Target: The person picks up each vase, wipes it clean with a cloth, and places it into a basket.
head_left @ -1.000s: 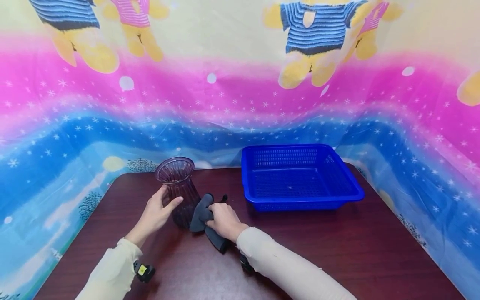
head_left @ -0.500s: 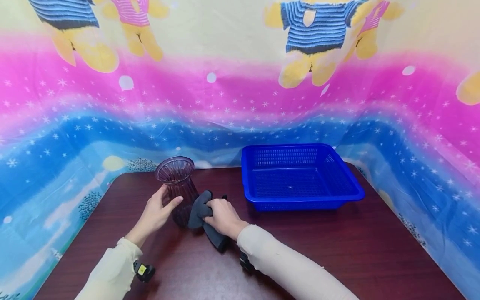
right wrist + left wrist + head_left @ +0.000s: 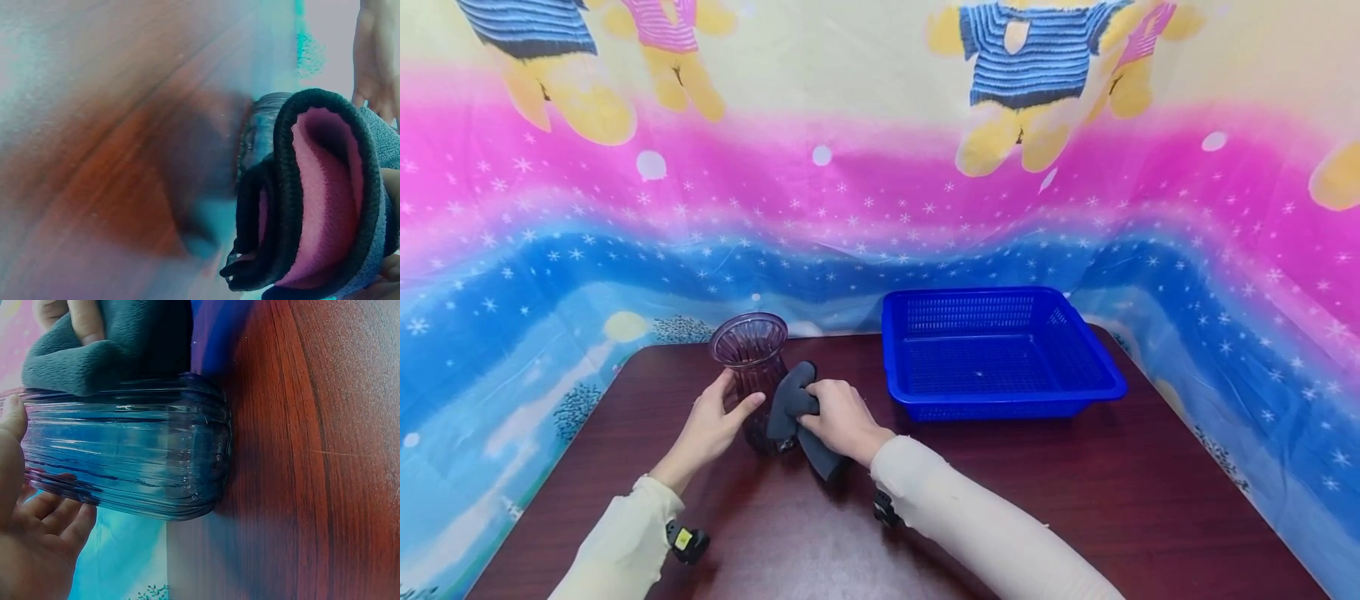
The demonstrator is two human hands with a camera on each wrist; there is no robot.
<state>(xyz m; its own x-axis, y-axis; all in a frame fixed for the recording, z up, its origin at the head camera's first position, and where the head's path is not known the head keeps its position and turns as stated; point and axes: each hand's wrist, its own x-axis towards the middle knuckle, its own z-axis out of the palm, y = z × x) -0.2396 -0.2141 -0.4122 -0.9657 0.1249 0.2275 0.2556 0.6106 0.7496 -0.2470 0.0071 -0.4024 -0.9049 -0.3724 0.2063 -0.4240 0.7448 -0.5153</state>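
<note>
A ribbed, purple-tinted glass vase [image 3: 751, 354] with a flared rim stands upright on the table. My left hand [image 3: 711, 425] holds it around the body from the left, thumb on the near side. In my right hand [image 3: 842, 421] a bunched dark grey cloth [image 3: 790, 404] is gripped and lies against the vase's right side. The left wrist view shows the cloth [image 3: 81, 356] touching the glass above the vase's clear ribbed base [image 3: 137, 450]. Pink lining shows inside the folds of the cloth [image 3: 325, 181] in the right wrist view.
A blue plastic basket [image 3: 1007, 404] with perforated sides stands at the back right of the dark red-brown wooden table [image 3: 1037, 492]. A printed curtain [image 3: 850, 208] hangs around the table's back and sides.
My right hand has moved the cloth upward and slightly left along the vase's side. The left hand and the vase have stayed in place.
</note>
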